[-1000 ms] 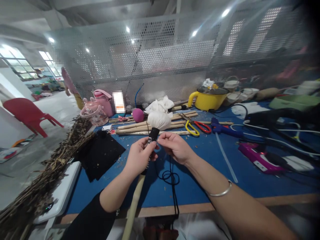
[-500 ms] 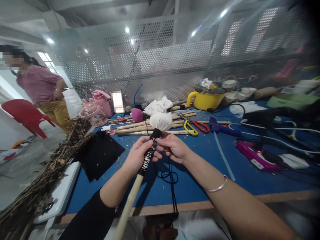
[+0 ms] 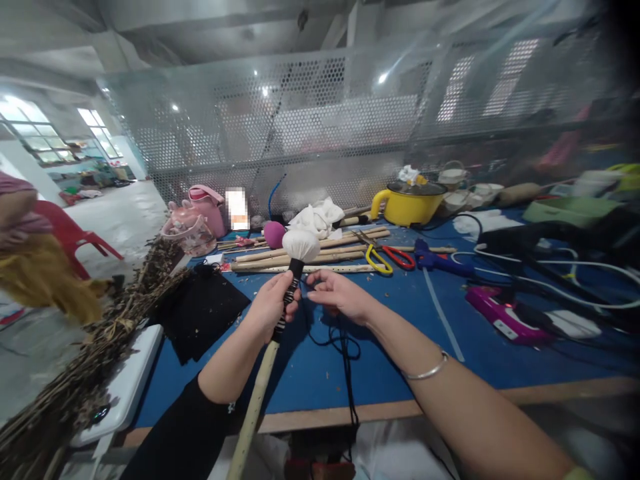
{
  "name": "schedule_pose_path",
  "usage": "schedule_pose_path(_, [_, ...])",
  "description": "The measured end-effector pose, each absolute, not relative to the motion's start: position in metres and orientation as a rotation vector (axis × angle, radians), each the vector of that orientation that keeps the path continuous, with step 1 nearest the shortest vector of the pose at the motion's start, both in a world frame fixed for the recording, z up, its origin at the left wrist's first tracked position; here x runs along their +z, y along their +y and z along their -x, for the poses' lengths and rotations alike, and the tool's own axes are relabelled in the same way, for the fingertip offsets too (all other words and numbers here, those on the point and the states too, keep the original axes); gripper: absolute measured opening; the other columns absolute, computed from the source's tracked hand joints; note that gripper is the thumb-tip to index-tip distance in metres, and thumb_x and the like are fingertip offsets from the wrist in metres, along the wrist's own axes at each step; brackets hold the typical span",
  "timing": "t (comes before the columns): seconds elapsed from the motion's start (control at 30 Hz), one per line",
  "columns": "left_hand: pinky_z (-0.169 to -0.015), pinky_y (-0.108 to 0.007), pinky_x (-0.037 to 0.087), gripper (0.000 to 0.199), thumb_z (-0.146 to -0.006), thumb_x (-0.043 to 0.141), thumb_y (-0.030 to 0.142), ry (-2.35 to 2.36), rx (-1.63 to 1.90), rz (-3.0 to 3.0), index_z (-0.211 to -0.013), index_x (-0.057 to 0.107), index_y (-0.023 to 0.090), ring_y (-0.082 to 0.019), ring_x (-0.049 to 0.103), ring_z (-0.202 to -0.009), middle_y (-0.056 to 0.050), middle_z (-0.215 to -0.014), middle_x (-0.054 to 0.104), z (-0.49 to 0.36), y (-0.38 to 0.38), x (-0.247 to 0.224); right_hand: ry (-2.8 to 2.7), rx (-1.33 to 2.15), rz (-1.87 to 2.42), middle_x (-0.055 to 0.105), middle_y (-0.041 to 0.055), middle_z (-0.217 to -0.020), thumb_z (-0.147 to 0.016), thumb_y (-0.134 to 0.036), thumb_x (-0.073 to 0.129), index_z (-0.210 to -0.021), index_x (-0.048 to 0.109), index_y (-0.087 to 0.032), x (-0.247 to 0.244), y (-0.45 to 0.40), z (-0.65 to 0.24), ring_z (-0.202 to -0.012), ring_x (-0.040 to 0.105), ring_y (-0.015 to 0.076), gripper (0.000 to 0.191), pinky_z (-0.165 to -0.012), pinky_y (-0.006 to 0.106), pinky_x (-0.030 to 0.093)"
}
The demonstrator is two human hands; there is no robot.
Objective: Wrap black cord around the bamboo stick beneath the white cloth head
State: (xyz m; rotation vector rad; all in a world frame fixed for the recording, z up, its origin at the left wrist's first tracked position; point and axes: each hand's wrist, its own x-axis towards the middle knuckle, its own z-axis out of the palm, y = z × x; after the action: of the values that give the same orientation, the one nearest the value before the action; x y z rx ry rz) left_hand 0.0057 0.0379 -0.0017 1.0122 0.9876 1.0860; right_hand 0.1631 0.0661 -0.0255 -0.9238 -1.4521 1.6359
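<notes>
- One hand, the left, grips the stick at its winding, white head up, above the table.
- Right hand half curls just beside; whether it pinches the cord, I cannot tell.
- Slack could loosen the turns; loose loops could tangle.

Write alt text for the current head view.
The left hand grips a cord-wrapped stick topped with a white bundle; the right hand is beside it. Beyond them, scissors and a yellow pot sit on a blue table.
</notes>
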Motion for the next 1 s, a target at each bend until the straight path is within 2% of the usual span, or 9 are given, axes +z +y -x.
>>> schedule_pose_path(0.1, [-0.031,-0.014,0.027,0.031,-0.076,0.053,0.047,1.0,1.088,-1.032,-0.076,0.045,0.017,-0.003,0.034,-0.036,0.005,-0.058,0.047,-0.003,0.039,-0.001,-1.24,1.581,0.98,0.059,-0.001,-0.077,-0.07,-0.04,0.068,-0.091,0.054,-0.02,-0.02,0.069,-0.165,-0.065,0.053,0.009,0.032,-0.055,0.019,0.04])
schedule_pose_path(0.17, [-0.031,-0.015,0.03,0.03,-0.077,0.051,0.048,1.048,1.086,-1.123,-0.078,0.044,0.018,-0.004,0.037,-0.036,0.004,-0.058,0.048,-0.004,0.038,-0.002,-1.035,1.645,0.955,0.06,0.0014,-0.09,-0.072,-0.044,0.064,-0.092,0.056,-0.021,-0.014,0.07,-0.161,-0.079,0.056,0.0115,0.031,-0.063,0.022,0.043])
schedule_pose_path(0.2, [-0.031,-0.016,0.031,0.03,-0.077,0.05,0.048,1.088,1.087,-1.184,-0.079,0.045,0.018,-0.005,0.039,-0.036,0.004,-0.058,0.049,-0.004,0.037,-0.004,-0.967,1.712,0.922,0.06,0.0019,-0.089,-0.073,-0.045,0.063,-0.091,0.056,-0.021,-0.011,0.071,-0.158,-0.079,0.057,0.0122,0.031,-0.064,0.023,0.044])
schedule_pose_path(0.4, [-0.032,-0.019,0.036,0.03,-0.079,0.047,0.048,1.316,1.089,-1.424,-0.083,0.049,0.019,-0.009,0.046,-0.035,0.003,-0.058,0.052,-0.001,0.036,-0.01,-1.274,1.905,0.924,0.055,-0.0008,-0.059,-0.066,-0.04,0.07,-0.074,0.054,-0.015,0.002,0.069,-0.139,-0.051,0.051,0.009,0.03,-0.049,0.02,0.042])
schedule_pose_path(0.5, [-0.032,-0.019,0.034,0.031,-0.079,0.047,0.049,1.312,1.139,-1.412,-0.083,0.049,0.018,-0.009,0.045,-0.035,0.003,-0.056,0.051,0.001,0.038,-0.011,-1.405,1.886,1.054,0.043,-0.0073,-0.047,-0.067,-0.047,0.067,-0.072,0.05,-0.016,0.001,0.07,-0.14,-0.035,0.032,0.0034,0.036,-0.034,0.015,0.027])
schedule_pose_path(0.6, [-0.031,-0.017,0.03,0.031,-0.078,0.048,0.049,1.205,1.176,-1.314,-0.08,0.047,0.019,-0.006,0.04,-0.034,0.004,-0.056,0.049,0.0,0.037,-0.007,-1.382,1.79,1.021,0.029,-0.0115,-0.041,-0.07,-0.048,0.064,-0.07,0.049,-0.017,-0.005,0.072,-0.144,-0.032,0.015,0.0021,0.034,-0.031,0.016,0.009])
schedule_pose_path(0.73, [-0.031,-0.015,0.027,0.027,-0.077,0.05,0.045,0.986,1.118,-1.017,-0.079,0.045,0.019,-0.005,0.036,-0.034,0.005,-0.056,0.048,-0.004,0.034,-0.001,-1.369,1.582,0.887,0.031,-0.0104,-0.041,-0.069,-0.043,0.066,-0.072,0.055,-0.016,-0.014,0.068,-0.147,-0.032,0.018,0.0028,0.029,-0.032,0.018,0.009])
schedule_pose_path(0.87, [-0.03,-0.015,0.025,0.024,-0.077,0.046,0.041,0.838,1.076,-0.836,-0.075,0.044,0.017,-0.004,0.034,-0.033,0.004,-0.055,0.047,-0.005,0.032,0.003,-1.366,1.536,0.851,0.039,-0.0082,-0.042,-0.067,-0.04,0.069,-0.07,0.057,-0.015,-0.016,0.063,-0.147,-0.033,0.021,0.0029,0.028,-0.032,0.019,0.01])
schedule_pose_path(1.0, [-0.03,-0.013,0.025,0.024,-0.077,0.052,0.041,0.781,1.12,-0.851,-0.079,0.046,0.017,-0.003,0.034,-0.034,0.004,-0.058,0.048,-0.005,0.03,0.002,-1.313,1.569,0.855,0.047,-0.0062,-0.045,-0.065,-0.04,0.07,-0.067,0.054,-0.016,-0.013,0.061,-0.145,-0.032,0.022,0.0029,0.029,-0.031,0.019,0.012])
